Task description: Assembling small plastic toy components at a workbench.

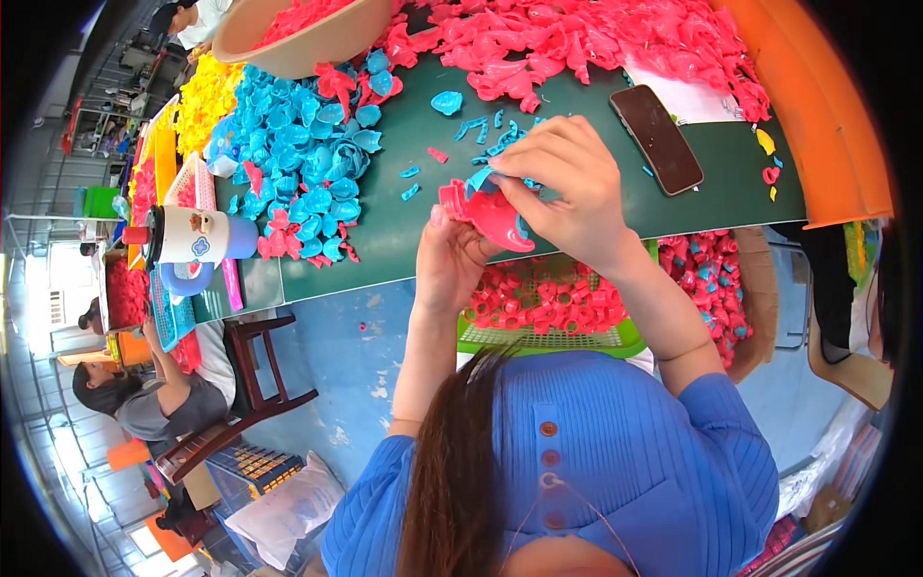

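A pink plastic piece [487, 217] is pinched between both hands above the green bench [385, 231]. The left hand [450, 262] grips it from seven o'clock; the right hand [567, 188], fingers closed, presses a blue insert [478, 180] in at its twelve o'clock edge. The insert is best seated squarely while the pink piece is held steady.

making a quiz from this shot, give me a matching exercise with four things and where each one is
Things:
1. phone
2. pink part
3. green basket
4. mug

Places:
A. under the table edge, filled with pink pieces
B. held in both hands
C. flat on the table, right of the hands
D. at the table's left end, by the blue pile

Pairs: 1-C, 2-B, 3-A, 4-D
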